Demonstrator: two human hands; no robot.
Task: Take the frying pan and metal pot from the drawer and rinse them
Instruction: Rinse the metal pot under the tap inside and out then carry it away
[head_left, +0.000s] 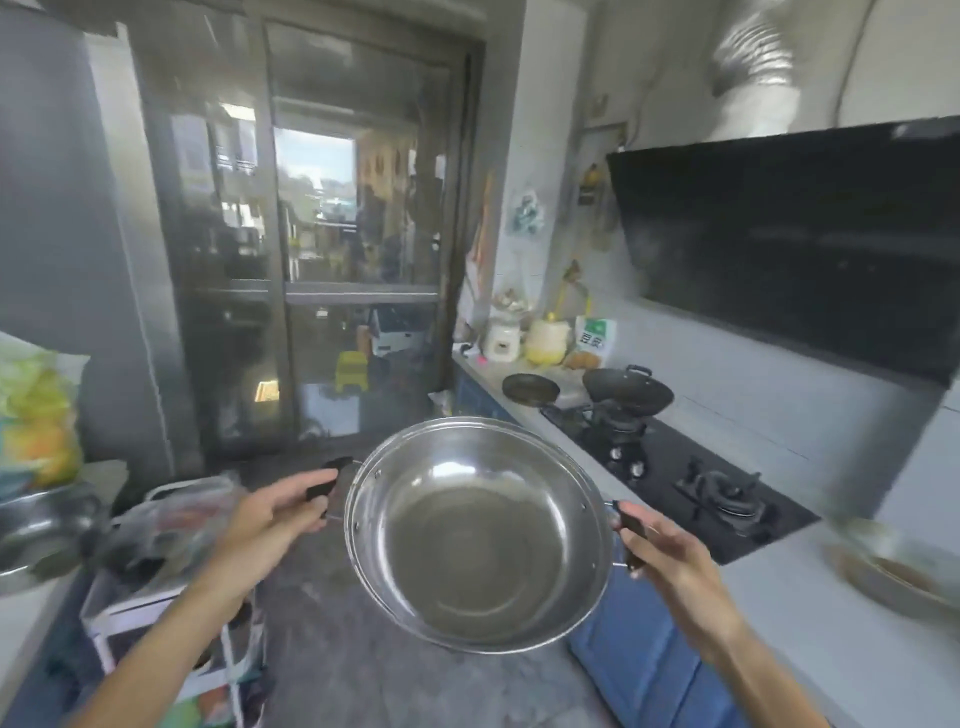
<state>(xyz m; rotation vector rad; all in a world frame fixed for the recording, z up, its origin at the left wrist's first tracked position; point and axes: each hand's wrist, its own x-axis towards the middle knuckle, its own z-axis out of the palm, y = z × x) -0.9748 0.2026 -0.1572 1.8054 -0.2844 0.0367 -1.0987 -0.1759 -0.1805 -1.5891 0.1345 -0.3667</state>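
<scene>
Both hands' grip holds metal pot (480, 535); green packet (594, 338) reads "豆皮".

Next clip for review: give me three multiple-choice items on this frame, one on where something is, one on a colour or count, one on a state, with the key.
1. Where is the dark wok?
A. On the gas stove
B. On the floor
C. In the person's hands

2. What colour are the cabinet fronts under the counter?
A. Red
B. Blue
C. White

3. How is the metal pot held?
A. By one hand at the rim
B. Resting on the counter
C. By both handles, over the floor

Key: 1 A, it sits on the far burner. 2 B, the fronts are blue. 3 C, the left hand and right hand each grip a black handle.
</scene>
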